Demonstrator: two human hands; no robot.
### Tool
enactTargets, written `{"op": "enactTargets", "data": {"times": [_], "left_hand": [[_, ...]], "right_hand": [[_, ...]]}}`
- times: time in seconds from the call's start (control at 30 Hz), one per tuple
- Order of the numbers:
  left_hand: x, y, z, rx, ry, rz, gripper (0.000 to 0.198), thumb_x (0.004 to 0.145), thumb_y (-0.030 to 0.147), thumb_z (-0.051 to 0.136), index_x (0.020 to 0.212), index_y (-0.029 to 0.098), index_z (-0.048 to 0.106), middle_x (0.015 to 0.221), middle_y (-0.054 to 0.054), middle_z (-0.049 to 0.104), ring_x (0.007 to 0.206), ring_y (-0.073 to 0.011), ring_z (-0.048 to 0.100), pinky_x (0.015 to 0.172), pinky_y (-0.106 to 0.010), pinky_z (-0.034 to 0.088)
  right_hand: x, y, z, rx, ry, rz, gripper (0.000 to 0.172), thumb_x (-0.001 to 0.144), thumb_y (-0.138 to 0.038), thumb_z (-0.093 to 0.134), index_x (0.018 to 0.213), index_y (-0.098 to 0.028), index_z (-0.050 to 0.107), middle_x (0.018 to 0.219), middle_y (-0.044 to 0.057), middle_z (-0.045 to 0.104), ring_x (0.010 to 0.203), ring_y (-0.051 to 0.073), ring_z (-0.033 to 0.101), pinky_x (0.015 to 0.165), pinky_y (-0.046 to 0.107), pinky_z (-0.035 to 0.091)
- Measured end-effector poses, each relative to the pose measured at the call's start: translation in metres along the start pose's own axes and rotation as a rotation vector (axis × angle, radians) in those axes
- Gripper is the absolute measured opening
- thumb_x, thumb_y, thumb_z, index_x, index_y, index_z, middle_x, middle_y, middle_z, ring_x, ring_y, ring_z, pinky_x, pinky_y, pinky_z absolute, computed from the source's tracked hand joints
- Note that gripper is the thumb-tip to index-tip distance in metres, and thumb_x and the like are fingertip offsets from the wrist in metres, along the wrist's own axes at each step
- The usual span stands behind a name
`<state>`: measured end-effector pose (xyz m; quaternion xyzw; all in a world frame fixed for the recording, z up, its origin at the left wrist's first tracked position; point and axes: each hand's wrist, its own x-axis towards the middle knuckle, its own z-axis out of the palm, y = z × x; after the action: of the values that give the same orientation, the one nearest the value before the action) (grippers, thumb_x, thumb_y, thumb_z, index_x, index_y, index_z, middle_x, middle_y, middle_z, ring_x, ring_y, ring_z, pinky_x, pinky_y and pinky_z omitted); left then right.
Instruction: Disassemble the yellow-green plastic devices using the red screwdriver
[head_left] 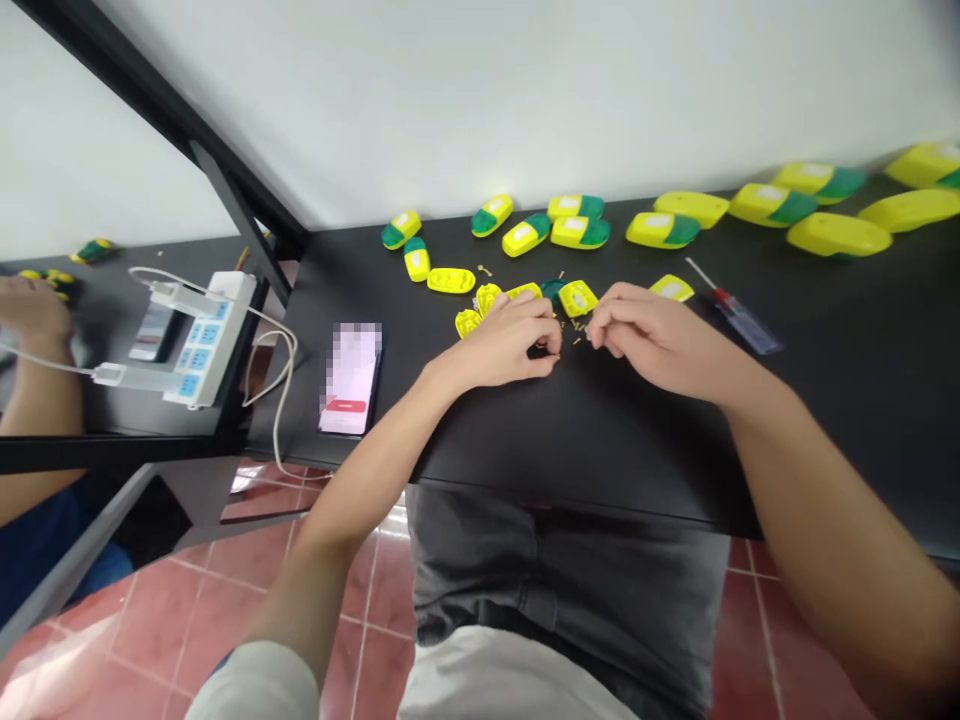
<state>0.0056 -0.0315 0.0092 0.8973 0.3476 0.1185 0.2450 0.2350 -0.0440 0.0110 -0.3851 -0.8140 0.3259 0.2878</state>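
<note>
My left hand [504,342] and my right hand [645,333] rest on a black table [592,440], fingertips pinched and close together. Anything between the fingers is too small to tell. Tiny brass screws [577,338] lie scattered just beyond the fingertips. Open yellow plastic shell halves [577,298] sit directly behind my hands, partly hidden by them. Farther back stand several closed yellow-and-green cases [580,232]. Larger yellow-and-green cases [836,235] line the wall at the right. A screwdriver with a red collar [731,315] lies beyond my right hand.
A phone with a blurred screen [350,378] lies left of my left hand. On the neighbouring table, a white power strip [202,340] has cables trailing down, and a co-worker's hand [34,310] works at the far left. My lap sits below the table's front edge.
</note>
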Motion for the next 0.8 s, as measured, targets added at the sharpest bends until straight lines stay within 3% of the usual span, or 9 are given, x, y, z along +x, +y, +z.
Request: {"op": "enactTargets", "data": {"times": [0.27,0.4,0.5,0.6,0.7,0.8], "left_hand": [[0.000,0.000,-0.001,-0.007,0.018,0.005,0.006,0.091,0.025,0.067,0.089,0.020,0.069,0.098,-0.005,0.063,0.105,-0.0247,0.058,0.095,-0.043,0.041],[-0.013,0.004,-0.012,0.002,0.224,0.032,0.011,0.096,0.031,0.064,0.101,0.021,0.067,0.104,-0.004,0.064,0.104,-0.0219,0.061,0.098,-0.043,0.048],[-0.057,0.012,-0.020,0.055,0.509,0.019,0.029,0.099,0.043,0.062,0.121,0.024,0.062,0.117,-0.007,0.061,0.111,-0.0219,0.061,0.096,-0.040,0.054],[-0.129,0.022,-0.019,0.116,0.732,-0.086,0.040,0.099,0.047,0.059,0.133,0.026,0.056,0.124,-0.009,0.056,0.111,-0.0218,0.061,0.088,-0.038,0.060],[-0.204,0.028,-0.008,0.211,0.785,-0.296,0.043,0.098,0.048,0.057,0.135,0.026,0.057,0.123,-0.010,0.054,0.114,-0.0235,0.059,0.087,-0.039,0.063],[-0.253,0.030,0.007,0.253,0.764,-0.401,0.044,0.098,0.047,0.056,0.135,0.024,0.058,0.123,-0.011,0.053,0.109,-0.0228,0.061,0.088,-0.041,0.065]], "right_hand": [[0.001,-0.007,0.000,-0.065,-0.109,0.119,0.019,0.087,-0.024,0.048,0.081,-0.025,0.066,0.078,0.004,0.067,0.062,0.019,0.056,0.061,0.035,0.038],[0.001,-0.010,-0.002,-0.090,-0.130,0.149,0.022,0.086,-0.028,0.047,0.082,-0.022,0.068,0.078,0.006,0.070,0.061,0.018,0.056,0.061,0.034,0.040],[0.000,-0.006,-0.002,-0.113,-0.126,0.147,0.023,0.086,-0.030,0.047,0.082,-0.023,0.069,0.079,0.006,0.072,0.062,0.019,0.059,0.062,0.035,0.043],[-0.002,-0.001,0.000,-0.128,-0.102,0.146,0.025,0.085,-0.034,0.047,0.080,-0.024,0.069,0.081,0.007,0.073,0.064,0.021,0.062,0.063,0.037,0.045],[-0.003,0.002,0.002,-0.138,-0.071,0.154,0.023,0.083,-0.036,0.049,0.079,-0.027,0.069,0.085,0.007,0.076,0.068,0.024,0.065,0.064,0.039,0.046],[-0.003,0.004,0.003,-0.152,-0.038,0.167,0.020,0.081,-0.036,0.050,0.078,-0.028,0.068,0.086,0.006,0.076,0.070,0.025,0.064,0.066,0.042,0.045]]}}
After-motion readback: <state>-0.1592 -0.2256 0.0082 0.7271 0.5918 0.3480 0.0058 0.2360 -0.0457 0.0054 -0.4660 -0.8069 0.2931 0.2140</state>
